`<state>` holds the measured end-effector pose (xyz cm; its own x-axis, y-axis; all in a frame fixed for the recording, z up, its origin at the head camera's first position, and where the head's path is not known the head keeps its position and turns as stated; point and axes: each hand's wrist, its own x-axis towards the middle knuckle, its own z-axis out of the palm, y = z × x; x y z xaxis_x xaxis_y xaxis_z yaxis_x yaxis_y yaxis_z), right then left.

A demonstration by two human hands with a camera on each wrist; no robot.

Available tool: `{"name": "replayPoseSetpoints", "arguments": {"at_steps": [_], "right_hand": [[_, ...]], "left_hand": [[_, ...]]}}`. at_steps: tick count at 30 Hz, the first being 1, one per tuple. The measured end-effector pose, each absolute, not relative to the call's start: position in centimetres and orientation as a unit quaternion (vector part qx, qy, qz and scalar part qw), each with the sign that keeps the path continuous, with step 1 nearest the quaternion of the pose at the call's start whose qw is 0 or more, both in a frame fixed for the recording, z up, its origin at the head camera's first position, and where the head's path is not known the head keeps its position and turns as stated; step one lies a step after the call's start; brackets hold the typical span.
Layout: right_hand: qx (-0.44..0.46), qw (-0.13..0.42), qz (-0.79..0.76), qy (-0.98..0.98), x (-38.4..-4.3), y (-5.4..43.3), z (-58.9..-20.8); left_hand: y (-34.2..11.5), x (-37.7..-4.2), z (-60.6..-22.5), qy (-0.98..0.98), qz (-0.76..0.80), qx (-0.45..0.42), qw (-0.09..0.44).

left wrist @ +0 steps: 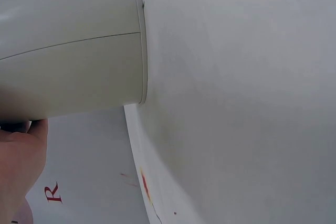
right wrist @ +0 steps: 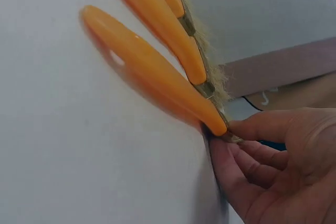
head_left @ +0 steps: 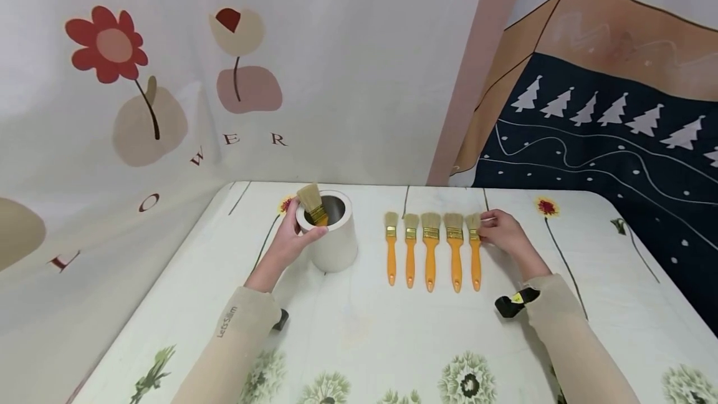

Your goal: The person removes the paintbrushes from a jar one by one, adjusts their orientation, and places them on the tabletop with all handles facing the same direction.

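Observation:
A white cylindrical container (head_left: 339,248) with a dark inside stands on the table. One paintbrush (head_left: 312,201) leans in it, bristles up above the rim and orange handle going inside. My left hand (head_left: 288,239) grips the container at its rim on the left, thumb across the front just below the brush. In the left wrist view, fingers (left wrist: 23,156) lie against the container's side wall (left wrist: 73,72). To the right, several orange-handled paintbrushes lie in a row, bristles away from me. My right hand (head_left: 505,234) pinches the rightmost paintbrush (head_left: 475,257) near its metal band, seen also in the right wrist view (right wrist: 152,72).
The other paintbrushes in the row, such as the wide middle one (head_left: 430,251), lie side by side left of my right hand. A flower-printed cloth covers the table (head_left: 348,323). Printed curtains (head_left: 359,67) hang right behind its far edge.

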<state>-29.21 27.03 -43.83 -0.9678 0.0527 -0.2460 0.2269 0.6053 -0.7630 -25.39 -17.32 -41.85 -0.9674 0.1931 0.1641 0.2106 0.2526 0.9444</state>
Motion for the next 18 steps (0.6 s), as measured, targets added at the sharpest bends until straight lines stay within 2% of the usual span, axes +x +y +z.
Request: {"name": "replayPoseSetpoints", "arguments": {"at_steps": [7,18], "right_hand": [[0.079,0.109,-0.366,0.921,-29.25,26.31,-43.23],[0.078,0.107,-0.364,0.922,-29.15,26.58,-43.19]], "left_hand": [[-17.35,-25.15,-41.92,-0.793,-0.597,-0.12,0.002],[-17.28,-25.16,-41.7,-0.789,-0.599,-0.136,0.01]]}}
